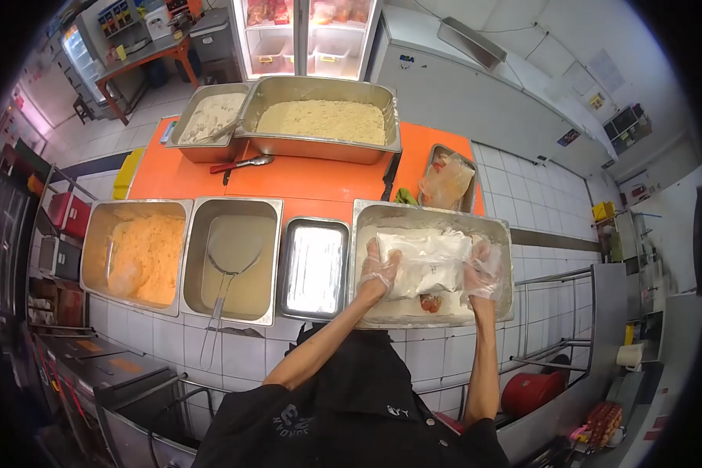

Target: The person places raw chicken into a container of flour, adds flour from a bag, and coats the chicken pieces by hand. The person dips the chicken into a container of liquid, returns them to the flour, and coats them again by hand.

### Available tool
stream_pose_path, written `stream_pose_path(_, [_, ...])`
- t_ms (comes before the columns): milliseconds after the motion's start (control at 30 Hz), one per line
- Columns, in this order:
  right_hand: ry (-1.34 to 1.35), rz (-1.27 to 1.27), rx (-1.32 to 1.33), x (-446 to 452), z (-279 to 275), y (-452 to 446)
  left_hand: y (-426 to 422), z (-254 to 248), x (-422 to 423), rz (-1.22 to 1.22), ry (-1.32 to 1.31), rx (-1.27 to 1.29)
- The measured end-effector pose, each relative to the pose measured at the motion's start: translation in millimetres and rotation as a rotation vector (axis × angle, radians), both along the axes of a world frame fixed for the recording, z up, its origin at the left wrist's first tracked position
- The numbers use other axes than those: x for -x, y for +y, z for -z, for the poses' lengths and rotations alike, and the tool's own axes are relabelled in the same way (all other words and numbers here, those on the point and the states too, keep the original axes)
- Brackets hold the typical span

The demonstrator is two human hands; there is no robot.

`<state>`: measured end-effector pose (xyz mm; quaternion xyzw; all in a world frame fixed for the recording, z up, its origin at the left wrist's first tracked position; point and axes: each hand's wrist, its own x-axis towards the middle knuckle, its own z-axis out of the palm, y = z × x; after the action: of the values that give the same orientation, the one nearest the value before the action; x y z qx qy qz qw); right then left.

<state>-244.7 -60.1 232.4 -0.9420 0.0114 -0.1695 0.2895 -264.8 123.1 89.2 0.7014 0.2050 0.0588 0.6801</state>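
Note:
A clear plastic bag of white powder is gripped between my two hands above a deep steel pan. My left hand, in a clear plastic glove, is closed on the bag's left end. Gloved the same way, my right hand holds the right end. White powder covers the pan's bottom, and a small reddish-brown piece shows just below the bag. What lies under the bag is hidden.
Left of the pan stand a shallow steel tray, a pan of pale liquid with a long-handled strainer, and a pan of orange crumbs. Behind are a crumb-filled pan, a powder pan, red-handled tongs and a bagged tray.

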Motion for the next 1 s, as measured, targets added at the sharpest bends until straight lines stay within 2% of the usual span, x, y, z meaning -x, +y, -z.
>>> stream_pose_path(67, [-0.061, -0.249, 0.167, 6, -35, 23, -1, 11, -2, -0.017, 0.05, 0.086])
stream_pose_path(133, [-0.047, -0.278, 0.193, 5, -47, 40, 10, 11, 2, 0.063, -0.019, 0.261])
stream_pose_path(200, [-0.017, -0.31, 0.213, 6, -53, 45, 31, -38, 19, 0.071, -0.057, 0.226])
stream_pose_path(233, [-0.068, -0.365, 0.349, 5, -54, 44, 42, -56, 26, 0.085, -0.091, 0.18])
stream_pose_path(267, [-0.13, -0.422, 0.482, -1, -58, 47, 44, -42, 30, 0.01, -0.189, 0.114])
stream_pose_path(300, [-0.131, -0.435, 0.479, -5, -63, 49, 51, -42, 35, -0.003, -0.187, 0.111])
stream_pose_path(367, [-0.037, -0.486, 0.377, -3, -73, 55, 65, -49, 59, -0.044, -0.129, 0.283])
stream_pose_path(400, [-0.096, -0.526, 0.392, -5, -70, 59, 72, -58, 71, -0.066, -0.163, 0.474])
stream_pose_path(433, [-0.086, -0.542, 0.384, -3, -69, 63, 79, -63, 85, -0.083, -0.152, 0.469])
stream_pose_path(533, [-0.204, -0.648, 0.135, -5, -85, 88, 103, -67, 118, -0.15, -0.154, 0.503])
stream_pose_path(600, [0.081, -0.623, 0.059, 1, -100, 112, 114, -67, 141, -0.228, -0.164, 0.508])
stream_pose_path(700, [0.013, -0.731, 0.023, -11, -77, 155, 129, -61, 164, -0.322, -0.188, 0.504])
stream_pose_path(800, [-0.104, -0.78, -0.007, -24, -40, 188, 132, -48, 177, -0.445, -0.251, 0.396])
stream_pose_path(867, [-0.02, -0.783, 0.083, -38, -23, 212, 133, -53, 188, -0.441, -0.257, 0.391])
stream_pose_path(900, [0.114, -0.781, 0.184, -46, -14, 226, 133, -55, 189, -0.46, -0.262, 0.397])
stream_pose_path(967, [-0.358, -0.829, -0.073, -49, 19, 240, 128, -57, 190, -0.465, -0.281, 0.393])
stream_pose_path(1000, [-0.528, -0.887, -0.058, -53, 28, 247, 127, -55, 190, -0.493, -0.298, 0.354])
